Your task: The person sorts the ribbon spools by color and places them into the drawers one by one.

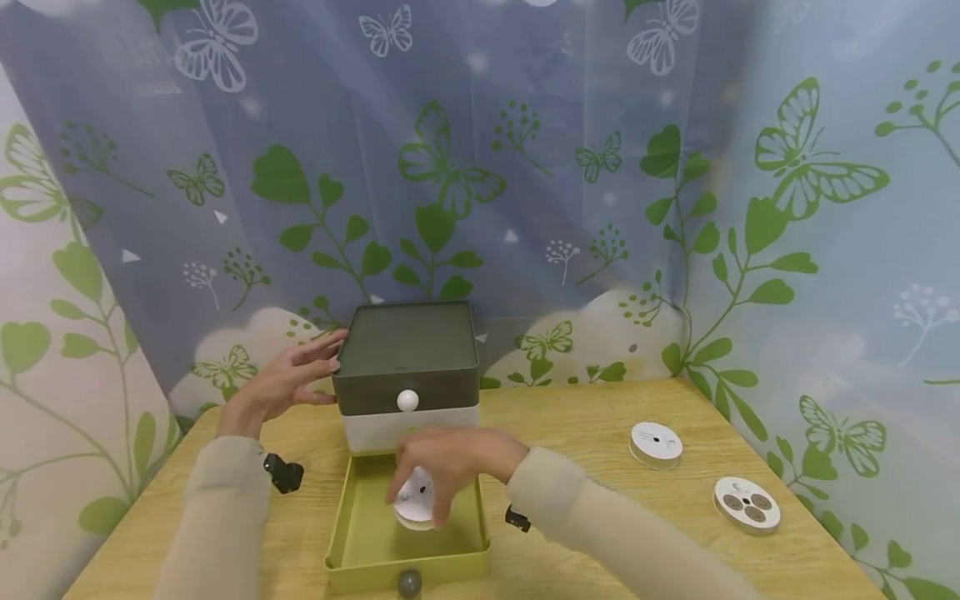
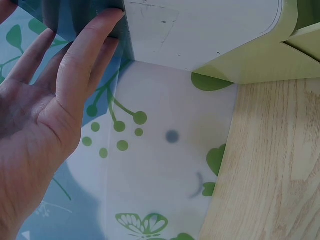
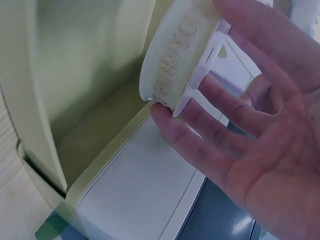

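Presently, white spool [image 1: 412,502] over the pulled-out olive drawer [image 1: 367,508], near side; disc flanges, raised lettering round a pale band. Right hand [image 1: 456,461] pinches it, fingers curved, parted by the spool. Left hand [image 1: 288,380]: fingers straight, spread, tips against the smooth tiered box [image 1: 405,346], left side. Right: plain-faced reel [image 1: 656,444]; nearer, brown-circled reel [image 1: 747,504], both on wood-grain worktop [image 1: 570,533].

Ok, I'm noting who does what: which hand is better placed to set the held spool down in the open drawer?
Probably the right hand: it grips the spool over the open drawer. The left hand touches the upper left side of the box, away from the drawer.
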{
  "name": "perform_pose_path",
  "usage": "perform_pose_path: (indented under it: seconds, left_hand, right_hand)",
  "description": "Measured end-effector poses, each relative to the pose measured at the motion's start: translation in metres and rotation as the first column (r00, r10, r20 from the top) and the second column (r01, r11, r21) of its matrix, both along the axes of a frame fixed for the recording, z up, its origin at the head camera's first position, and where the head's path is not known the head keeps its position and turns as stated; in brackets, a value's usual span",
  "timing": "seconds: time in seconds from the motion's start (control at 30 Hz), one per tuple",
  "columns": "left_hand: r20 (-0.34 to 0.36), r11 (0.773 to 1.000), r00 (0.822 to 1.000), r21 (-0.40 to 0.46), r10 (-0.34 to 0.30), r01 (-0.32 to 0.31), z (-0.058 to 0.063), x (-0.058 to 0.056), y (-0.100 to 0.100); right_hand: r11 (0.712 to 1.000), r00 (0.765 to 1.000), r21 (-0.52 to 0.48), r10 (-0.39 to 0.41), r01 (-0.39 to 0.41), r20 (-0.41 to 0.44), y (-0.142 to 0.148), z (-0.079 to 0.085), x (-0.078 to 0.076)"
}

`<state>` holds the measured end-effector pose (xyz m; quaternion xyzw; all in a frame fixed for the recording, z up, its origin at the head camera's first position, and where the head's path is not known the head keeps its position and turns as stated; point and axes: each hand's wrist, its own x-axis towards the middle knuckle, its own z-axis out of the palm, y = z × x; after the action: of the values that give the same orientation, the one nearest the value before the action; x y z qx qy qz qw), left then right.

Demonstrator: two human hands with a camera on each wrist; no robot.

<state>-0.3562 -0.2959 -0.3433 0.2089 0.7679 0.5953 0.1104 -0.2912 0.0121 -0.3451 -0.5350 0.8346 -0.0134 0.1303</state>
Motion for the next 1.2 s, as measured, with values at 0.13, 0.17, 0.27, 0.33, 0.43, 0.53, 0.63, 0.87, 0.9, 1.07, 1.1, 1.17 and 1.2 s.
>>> perform_pose_path:
  seconds: [0.13, 0.17, 0.27, 0.33, 0.43, 0.53, 0.63, 0.87, 0.9, 1.07, 1.1, 1.17, 1.2]
  left_hand:
    - [-0.003, 1.0, 1.0, -0.005, 0.007, -0.007, 0.0, 0.0, 0.0]
    - [-0.004, 1.0, 1.0, -0.007, 0.01, -0.01, 0.001, 0.0, 0.0]
    - [-0.003, 1.0, 1.0, -0.012, 0.013, -0.013, 0.0, 0.0, 0.0]
    - [-0.001, 1.0, 1.0, -0.012, 0.014, -0.014, 0.0, 0.0, 0.0]
    - [0.001, 1.0, 1.0, -0.012, 0.017, -0.017, -0.001, 0.0, 0.0]
    - [0.0, 1.0, 1.0, -0.014, 0.019, -0.019, -0.001, 0.0, 0.0]
    - [-0.001, 1.0, 1.0, -0.017, 0.022, -0.022, 0.0, 0.0, 0.001]
    - [-0.003, 1.0, 1.0, -0.017, 0.015, -0.015, 0.001, 0.0, 0.001]
    - [-0.002, 1.0, 1.0, -0.017, 0.013, -0.013, 0.001, 0.0, 0.001]
    - [0.003, 1.0, 1.0, -0.016, 0.015, -0.015, 0.001, 0.0, 0.001]
    - [0.004, 1.0, 1.0, -0.015, 0.016, -0.016, 0.001, 0.0, 0.001]
    - [0.004, 1.0, 1.0, -0.016, 0.019, -0.019, 0.002, 0.0, 0.001]
    - [0.004, 1.0, 1.0, -0.017, 0.019, -0.019, 0.002, 0.0, 0.001]
  right_hand:
    - [1.0, 1.0, 0.006, 0.012, -0.013, 0.017, -0.01, -0.001, -0.001]
    - [1.0, 1.0, 0.004, 0.013, -0.013, 0.026, -0.012, -0.001, -0.002]
    - [1.0, 0.999, 0.004, 0.018, -0.018, 0.034, -0.019, -0.004, -0.003]
    - [1.0, 0.999, 0.005, 0.015, -0.016, 0.037, -0.024, -0.005, -0.003]
    - [1.0, 0.999, 0.003, 0.014, -0.014, 0.045, -0.03, -0.008, -0.003]
    - [1.0, 0.998, 0.006, 0.011, -0.011, 0.055, -0.036, -0.01, -0.003]
    - [1.0, 0.999, 0.017, 0.011, -0.012, 0.038, -0.042, -0.013, -0.004]
    - [0.998, 0.999, 0.026, 0.051, -0.051, 0.008, -0.055, -0.023, -0.011]
    - [0.998, 0.999, 0.026, 0.053, -0.054, 0.007, -0.056, -0.024, -0.012]
    - [0.998, 0.999, 0.055, 0.042, -0.042, 0.011, -0.062, -0.031, -0.015]
    - [0.997, 0.999, 0.065, 0.039, -0.039, 0.006, -0.063, -0.033, -0.015]
    - [0.996, 1.0, 0.081, 0.03, -0.03, 0.0, -0.065, -0.035, -0.015]
    - [0.996, 1.0, 0.088, 0.025, -0.024, -0.008, -0.065, -0.036, -0.015]
